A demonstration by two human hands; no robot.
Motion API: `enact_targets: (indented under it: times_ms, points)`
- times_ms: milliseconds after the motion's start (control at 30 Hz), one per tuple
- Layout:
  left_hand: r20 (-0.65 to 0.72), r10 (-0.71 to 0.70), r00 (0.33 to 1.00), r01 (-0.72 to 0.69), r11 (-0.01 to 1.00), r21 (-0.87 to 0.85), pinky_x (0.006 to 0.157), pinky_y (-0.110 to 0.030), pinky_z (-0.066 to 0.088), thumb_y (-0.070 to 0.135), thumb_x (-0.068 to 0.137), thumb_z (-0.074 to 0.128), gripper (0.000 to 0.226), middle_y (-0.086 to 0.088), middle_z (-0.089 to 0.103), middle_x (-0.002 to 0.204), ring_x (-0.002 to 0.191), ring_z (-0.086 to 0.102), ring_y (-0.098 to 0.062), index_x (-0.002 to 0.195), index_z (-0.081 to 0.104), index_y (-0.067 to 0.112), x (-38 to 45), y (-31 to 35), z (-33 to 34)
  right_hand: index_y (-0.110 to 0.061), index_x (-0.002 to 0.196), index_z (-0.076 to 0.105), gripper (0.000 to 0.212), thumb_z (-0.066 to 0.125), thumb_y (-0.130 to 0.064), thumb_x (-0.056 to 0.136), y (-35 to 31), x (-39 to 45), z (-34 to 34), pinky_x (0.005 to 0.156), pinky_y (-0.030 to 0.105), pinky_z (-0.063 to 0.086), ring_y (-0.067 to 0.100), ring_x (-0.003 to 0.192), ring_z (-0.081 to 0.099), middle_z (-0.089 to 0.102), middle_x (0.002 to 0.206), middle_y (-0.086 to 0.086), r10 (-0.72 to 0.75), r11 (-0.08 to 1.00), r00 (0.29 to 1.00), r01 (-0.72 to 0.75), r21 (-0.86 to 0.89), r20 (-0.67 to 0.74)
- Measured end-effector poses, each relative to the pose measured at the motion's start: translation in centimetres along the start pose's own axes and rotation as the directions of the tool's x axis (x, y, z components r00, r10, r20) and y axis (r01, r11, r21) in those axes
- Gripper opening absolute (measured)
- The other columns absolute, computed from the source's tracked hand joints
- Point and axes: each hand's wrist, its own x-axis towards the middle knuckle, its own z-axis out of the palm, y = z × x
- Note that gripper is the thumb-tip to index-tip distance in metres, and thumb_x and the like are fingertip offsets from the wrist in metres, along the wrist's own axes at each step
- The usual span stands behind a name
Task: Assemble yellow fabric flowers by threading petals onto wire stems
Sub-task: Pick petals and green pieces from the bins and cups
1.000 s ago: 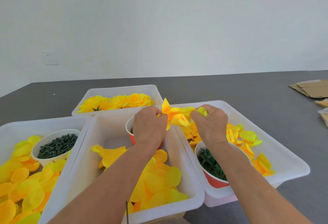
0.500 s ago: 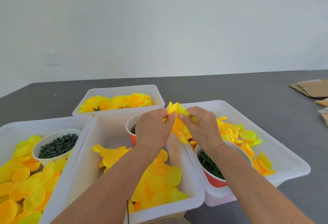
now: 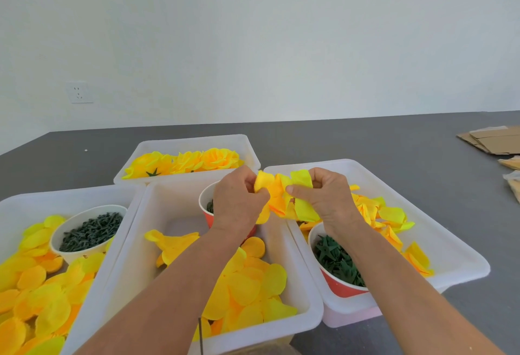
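left hand (image 3: pixel 239 202) pinches petals (image 3: pixel 277 195) | right hand (image 3: pixel 323 199) pinches same cluster, above middle bin (image 3: pixel 168 242) | risk: uneven pull could slip layers off hidden stem

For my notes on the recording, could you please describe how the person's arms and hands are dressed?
Both forearms are bare up to the picture's lower edge, with no sleeves in view. The left hand and right hand wear no gloves, and no rings, watch or wristband show on the sides facing the camera.
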Motion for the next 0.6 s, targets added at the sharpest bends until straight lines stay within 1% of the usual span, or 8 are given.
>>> enact_targets:
  times_ms: [67, 133, 167, 233, 333, 467, 533, 600]
  points:
    - [0.017, -0.050, 0.999, 0.050, 0.999, 0.009, 0.048, -0.025, 0.023, 0.010, 0.074, 0.067, 0.037, 0.007, 0.036, 0.055, 0.053, 0.032, -0.011, 0.057, 0.036, 0.020, 0.23, -0.07, -0.22, -0.009, 0.068, 0.063, 0.017, 0.073, 0.003, 0.073, -0.13, 0.05, -0.05, 0.056, 0.030, 0.051, 0.015, 0.051, 0.059, 0.064, 0.060, 0.007, -0.024, 1.000, 0.999, 0.024, -0.010, -0.045]
    - [-0.006, -0.103, 0.995, 0.102, 0.992, -0.075, 0.051, -0.029, 0.023, 0.007, 0.074, 0.067, 0.041, 0.004, 0.033, 0.054, 0.054, 0.029, -0.015, 0.055, 0.032, 0.019, 0.54, -0.14, -0.46, -0.012, 0.064, 0.062, 0.021, 0.073, 0.004, 0.072, -0.13, 0.16, -0.20, 0.056, 0.030, 0.050, 0.020, 0.055, 0.057, 0.063, 0.061, 0.009, -0.017, 0.999, 0.996, 0.020, 0.033, -0.091]
    - [-0.020, -0.128, 0.992, 0.124, 0.984, -0.124, 0.054, -0.028, 0.024, 0.005, 0.073, 0.067, 0.042, 0.004, 0.032, 0.053, 0.055, 0.029, -0.017, 0.054, 0.032, 0.019, 0.65, -0.13, -0.49, -0.013, 0.063, 0.062, 0.022, 0.073, 0.004, 0.072, -0.09, 0.20, -0.25, 0.056, 0.030, 0.050, 0.021, 0.056, 0.057, 0.063, 0.061, 0.009, -0.014, 0.999, 0.994, 0.019, 0.051, -0.104]
    - [-0.045, -0.161, 0.986, 0.150, 0.971, -0.186, 0.057, -0.031, 0.027, 0.003, 0.072, 0.066, 0.043, 0.003, 0.031, 0.052, 0.055, 0.028, -0.018, 0.052, 0.032, 0.018, 0.65, 0.00, -0.51, -0.013, 0.062, 0.062, 0.023, 0.074, 0.004, 0.071, -0.01, 0.27, -0.32, 0.052, 0.027, 0.049, 0.019, 0.054, 0.056, 0.062, 0.059, 0.006, -0.007, 0.997, 0.993, 0.016, 0.071, -0.120]
    - [-0.069, -0.181, 0.981, 0.161, 0.961, -0.227, 0.056, -0.032, 0.029, 0.002, 0.071, 0.067, 0.043, 0.003, 0.030, 0.050, 0.053, 0.028, -0.017, 0.051, 0.032, 0.018, 0.63, 0.13, -0.61, -0.017, 0.062, 0.063, 0.024, 0.075, 0.003, 0.071, -0.01, 0.40, -0.37, 0.048, 0.022, 0.048, 0.012, 0.051, 0.057, 0.063, 0.055, -0.003, 0.006, 0.995, 0.989, 0.009, 0.098, -0.147]
    - [-0.066, -0.208, 0.976, 0.183, 0.944, -0.275, 0.056, -0.033, 0.030, 0.002, 0.070, 0.068, 0.044, 0.002, 0.029, 0.048, 0.052, 0.027, -0.019, 0.050, 0.032, 0.017, 0.64, 0.22, -0.47, -0.018, 0.062, 0.064, 0.025, 0.074, 0.004, 0.071, -0.02, 0.39, -0.34, 0.047, 0.020, 0.049, 0.010, 0.049, 0.057, 0.064, 0.054, -0.005, 0.008, 0.994, 0.983, 0.013, 0.110, -0.182]
    - [-0.065, -0.216, 0.974, 0.187, 0.934, -0.303, 0.056, -0.034, 0.029, 0.001, 0.070, 0.068, 0.044, 0.000, 0.028, 0.049, 0.054, 0.027, -0.021, 0.050, 0.032, 0.016, 0.66, 0.30, -0.33, -0.018, 0.062, 0.063, 0.025, 0.074, 0.003, 0.072, -0.01, 0.43, -0.52, 0.049, 0.022, 0.048, 0.012, 0.052, 0.057, 0.063, 0.056, -0.003, 0.011, 0.994, 0.974, 0.013, 0.108, -0.225]
    - [-0.076, -0.231, 0.970, 0.196, 0.927, -0.318, 0.056, -0.035, 0.031, 0.001, 0.070, 0.068, 0.043, -0.001, 0.030, 0.050, 0.055, 0.029, -0.022, 0.050, 0.033, 0.015, 0.80, 0.15, -0.27, -0.018, 0.063, 0.063, 0.024, 0.074, 0.002, 0.073, 0.09, 0.55, -0.86, 0.056, 0.031, 0.052, 0.020, 0.059, 0.058, 0.063, 0.061, 0.002, 0.043, 0.991, 0.959, -0.004, 0.136, -0.281]
